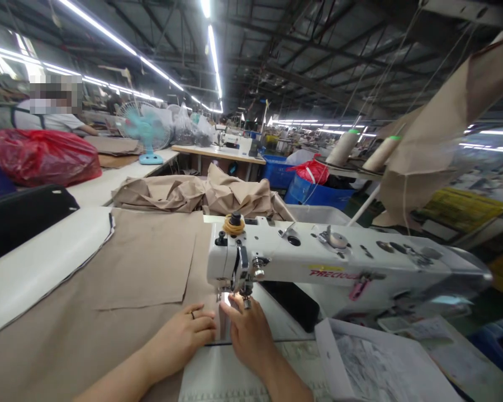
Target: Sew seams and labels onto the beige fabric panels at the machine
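A white industrial sewing machine head [318, 257] stands at the centre right, marked "PRECIOUS" or similar. My left hand [182, 336] rests on the beige fabric [88, 312], fingers together, with a ring on one finger. A second beige panel [145, 259] lies on top of that cloth. My right hand [249, 333] presses the cloth just in front of the presser foot [246, 291], its fingers almost at the lit needle area. The hand hides the stitching point. Both hands sit close together on the fabric edge.
Printed paper sheets [381, 363] lie at the lower right. A heap of beige cloth [201, 195] sits behind the machine, and thread cones [343, 148] stand to the right. A white-and-dark panel [37, 268] lies at the left. Beyond it are a red bag [44, 157], a fan [145, 134] and a co-worker [50, 109].
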Demonstrator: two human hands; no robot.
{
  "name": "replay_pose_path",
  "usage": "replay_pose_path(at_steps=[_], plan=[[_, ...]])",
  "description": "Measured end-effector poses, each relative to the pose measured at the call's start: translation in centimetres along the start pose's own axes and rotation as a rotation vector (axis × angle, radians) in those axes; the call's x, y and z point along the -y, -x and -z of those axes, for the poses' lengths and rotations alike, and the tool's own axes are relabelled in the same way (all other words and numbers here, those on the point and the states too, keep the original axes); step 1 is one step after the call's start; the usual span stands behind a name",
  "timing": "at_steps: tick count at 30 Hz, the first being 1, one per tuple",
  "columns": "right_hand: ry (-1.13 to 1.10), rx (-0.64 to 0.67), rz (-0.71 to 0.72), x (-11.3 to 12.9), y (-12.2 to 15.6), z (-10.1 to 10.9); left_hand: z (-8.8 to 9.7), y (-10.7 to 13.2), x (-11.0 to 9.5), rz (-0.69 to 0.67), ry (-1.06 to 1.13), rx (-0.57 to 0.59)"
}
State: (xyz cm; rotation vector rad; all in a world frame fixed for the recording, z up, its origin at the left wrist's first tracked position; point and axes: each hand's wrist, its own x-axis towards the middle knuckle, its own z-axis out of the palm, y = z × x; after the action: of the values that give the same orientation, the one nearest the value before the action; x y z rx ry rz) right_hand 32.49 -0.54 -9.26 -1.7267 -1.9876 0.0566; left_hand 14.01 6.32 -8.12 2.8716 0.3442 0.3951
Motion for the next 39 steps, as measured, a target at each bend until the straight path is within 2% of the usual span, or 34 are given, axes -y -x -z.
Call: replay_pose_path(at_steps=[5, 7, 13, 21, 26, 34, 39], plan=[[-0.105, -0.005, 0.194, -0.6, 0.8, 0.1, 0.0, 0.5, 0.2, -0.013, 0.019, -0.022], [-0.116, 0.006, 0.22, -0.8, 1.0, 0.2, -0.3, 0.6, 0.4, -0.02, 0.018, -0.029], [-0.053, 0.021, 0.132, -0.4, 0.8, 0.2, -0.4, -0.4, 1.8, -0.02, 0.015, -0.031], [0.047, 0.043, -0.02, 0.3, 0.4, 0.2, 0.7, -2.5, 3.8, 0.045, 0.013, -0.04], [0.056, 0.025, -0.029, 0.2, 0.5, 0.1, 1.2, -3.6, 4.6, 0.094, -0.005, -0.065], [0.048, 0.045, -0.026, 0.3, 0.3, 0.6, 1.1, -3.4, 4.7, 0.109, -0.027, -0.056], [0.038, 0.019, -0.007, 0.0, 0.3, 0.4, 1.7, -3.6, 3.1, 0.155, -0.117, 0.04]])
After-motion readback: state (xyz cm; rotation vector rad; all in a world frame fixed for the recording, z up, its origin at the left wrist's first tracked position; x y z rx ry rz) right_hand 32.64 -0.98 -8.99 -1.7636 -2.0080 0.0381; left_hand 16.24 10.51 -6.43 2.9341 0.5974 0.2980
